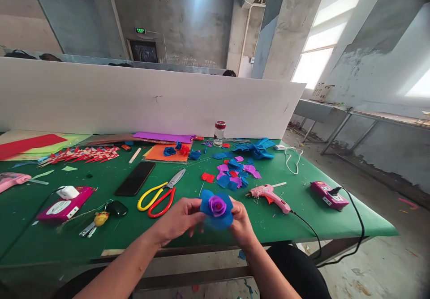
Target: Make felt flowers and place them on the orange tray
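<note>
Between my two hands, over the near edge of the table, is a paper flower (217,206) with a purple centre and blue outer petals. My left hand (183,218) pinches its left side, thumb and fingers closed on the blue petal. On the other side my right hand (240,223) grips the right petals, its fingertips partly hidden behind the flower. Just left of the flower lie scissors (163,194) with one yellow and one red handle. A pink glue gun (270,196) rests to the right, and loose blue, purple and red petals (237,171) are scattered beyond the flower.
The green table (188,182) carries a black phone (135,179), keys (92,223), two magenta power strips (69,205), a glass jar (219,134), folded blue paper (257,148) and red-white paper strips (83,155). A white board (144,100) stands along the back. The glue gun's cord trails off the right edge.
</note>
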A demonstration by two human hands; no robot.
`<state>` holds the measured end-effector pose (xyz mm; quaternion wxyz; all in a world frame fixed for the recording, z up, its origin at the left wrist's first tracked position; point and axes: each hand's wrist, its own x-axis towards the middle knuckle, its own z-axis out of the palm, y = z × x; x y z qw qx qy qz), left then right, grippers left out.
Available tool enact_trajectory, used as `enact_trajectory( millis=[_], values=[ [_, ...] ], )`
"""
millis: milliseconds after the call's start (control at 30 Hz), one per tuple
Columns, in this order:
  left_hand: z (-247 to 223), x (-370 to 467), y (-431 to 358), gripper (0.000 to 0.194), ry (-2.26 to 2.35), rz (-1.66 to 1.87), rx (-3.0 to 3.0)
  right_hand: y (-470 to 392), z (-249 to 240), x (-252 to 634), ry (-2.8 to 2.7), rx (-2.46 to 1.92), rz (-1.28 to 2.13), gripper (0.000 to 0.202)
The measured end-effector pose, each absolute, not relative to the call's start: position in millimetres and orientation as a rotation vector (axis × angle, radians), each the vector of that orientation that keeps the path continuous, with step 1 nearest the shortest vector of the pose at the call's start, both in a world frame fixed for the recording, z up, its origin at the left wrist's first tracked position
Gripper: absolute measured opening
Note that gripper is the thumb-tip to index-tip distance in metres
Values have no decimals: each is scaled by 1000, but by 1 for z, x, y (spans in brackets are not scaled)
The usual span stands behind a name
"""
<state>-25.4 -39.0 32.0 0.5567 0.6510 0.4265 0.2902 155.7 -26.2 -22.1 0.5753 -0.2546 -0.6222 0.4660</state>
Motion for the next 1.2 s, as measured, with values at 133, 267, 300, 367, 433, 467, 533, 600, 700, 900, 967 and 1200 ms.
enact_trajectory(
  millis=[133,267,300,367,433,467,533,600,700,900,967,1200],
  values=[
    [48,-75,-22,33,1413,836,1779,-39,-11,164,-1754,-508,715,18],
    [53,-111,-16,27,1821,1031,2034,-46,-15,165,-1925,-449,526,23],
    [56,-112,-19,28,1808,1048,2009,-46,-16,165,-1964,-437,502,24],
    [61,-104,-31,36,1581,967,1860,-47,-18,164,-2034,-409,495,24],
    [66,-88,-46,44,1381,805,1708,-47,-20,163,-2101,-378,553,26],
    [67,-80,-53,45,1298,725,1684,-47,-21,163,-2134,-368,608,26],
    [64,-65,-61,45,1175,604,1649,-48,-22,161,-2182,-364,742,23],
    [57,-56,-63,43,1094,524,1616,-49,-23,159,-2202,-363,866,21],
    [49,-51,-61,34,988,454,1550,-49,-22,157,-2215,-349,985,24],
    [54,-54,-61,20,971,459,1564,-49,-19,161,-2170,-382,1119,24],
    [58,-54,-62,20,966,488,1640,-49,-18,162,-2146,-404,1166,26],
    [69,-52,-69,20,1006,627,1558,-49,-21,166,-2030,-425,1353,33]
  ],
)
